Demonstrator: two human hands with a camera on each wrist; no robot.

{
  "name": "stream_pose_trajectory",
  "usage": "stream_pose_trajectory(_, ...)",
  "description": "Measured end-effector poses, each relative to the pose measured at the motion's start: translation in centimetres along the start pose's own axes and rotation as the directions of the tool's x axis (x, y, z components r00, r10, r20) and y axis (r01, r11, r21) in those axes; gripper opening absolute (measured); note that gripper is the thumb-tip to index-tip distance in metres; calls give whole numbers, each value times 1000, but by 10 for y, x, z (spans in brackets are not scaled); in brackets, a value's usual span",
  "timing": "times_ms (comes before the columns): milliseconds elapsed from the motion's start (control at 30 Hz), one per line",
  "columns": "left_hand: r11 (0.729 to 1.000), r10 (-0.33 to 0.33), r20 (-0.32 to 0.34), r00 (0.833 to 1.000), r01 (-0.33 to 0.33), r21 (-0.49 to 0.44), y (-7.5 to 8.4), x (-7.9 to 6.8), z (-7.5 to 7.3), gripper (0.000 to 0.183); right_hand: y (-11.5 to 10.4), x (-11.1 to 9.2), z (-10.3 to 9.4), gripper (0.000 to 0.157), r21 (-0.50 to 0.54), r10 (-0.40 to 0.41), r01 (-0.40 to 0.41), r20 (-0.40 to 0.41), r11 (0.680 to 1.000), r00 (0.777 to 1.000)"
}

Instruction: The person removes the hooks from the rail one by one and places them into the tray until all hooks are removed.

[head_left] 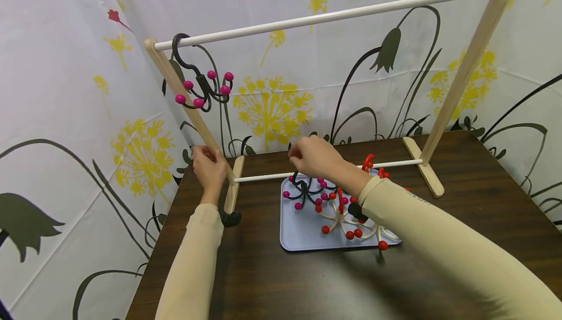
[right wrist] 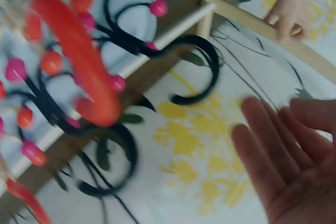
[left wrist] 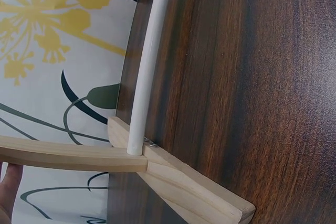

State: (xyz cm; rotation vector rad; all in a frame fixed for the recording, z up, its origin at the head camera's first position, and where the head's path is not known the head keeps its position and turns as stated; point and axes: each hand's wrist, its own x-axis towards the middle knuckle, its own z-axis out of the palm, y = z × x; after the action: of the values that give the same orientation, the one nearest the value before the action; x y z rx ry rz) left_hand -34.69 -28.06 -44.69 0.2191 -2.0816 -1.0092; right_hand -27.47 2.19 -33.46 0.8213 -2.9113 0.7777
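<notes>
My left hand (head_left: 210,169) grips the left wooden post (head_left: 193,115) of a rack low down; in the left wrist view just a finger (left wrist: 10,184) shows against it. From the rack's white top bar (head_left: 329,16), near that post, hangs a black multi-arm hanger (head_left: 203,83) with pink ball tips. My right hand (head_left: 318,156) is over the back of a pale blue tray (head_left: 291,234), holding nothing, its fingers loosely bent. Below it on the tray lie black hangers (head_left: 304,188) with pink tips and cream hangers (head_left: 339,218) with red hooks and balls.
A white lower bar (head_left: 263,177) joins the rack's wooden feet behind the tray. The right post (head_left: 470,66) stands on its foot (head_left: 423,166) at the table's far side. A flower-patterned curtain (head_left: 272,115) hangs close behind the dark wooden table (head_left: 263,281).
</notes>
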Motion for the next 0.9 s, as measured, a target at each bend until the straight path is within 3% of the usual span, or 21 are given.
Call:
stream_pose_trajectory(100, 1000, -1, 2, 1000, 1, 8, -1, 1, 0, 24, -16, 11, -12, 28, 0, -92, 93, -106, 996, 990)
stream_pose_trajectory(200, 1000, 5, -2, 1000, -5, 8, -1, 2, -1, 24, -35, 25, -26, 41, -18, -188, 188, -159, 982, 969)
stream_pose_trajectory(333, 1000, 9, -7, 1000, -9, 9, 0, 2, -2, 23, -60, 46, -43, 57, -66, -303, 296, -168, 953, 938)
stream_pose_trajectory(467, 1000, 0, 6, 1000, 0, 12, 1, 1, -2, 24, -78, 65, -54, 66, -133, -389, 374, -106, 918, 915)
stream_pose_trajectory(700, 1000, -11, 25, 1000, 10, 28, 0, 0, 0, 24, -89, 80, -60, 64, -215, -334, 341, 70, 915, 940)
stream_pose_trajectory(767, 1000, -15, 27, 1000, 14, 24, 1, 0, -1, 24, -90, 81, -60, 61, -207, -326, 332, 64, 920, 943)
stream_pose_trajectory(900, 1000, -19, 25, 999, 19, 20, 1, 0, -3, 24, -91, 78, -60, 51, -133, -310, 302, -44, 944, 950)
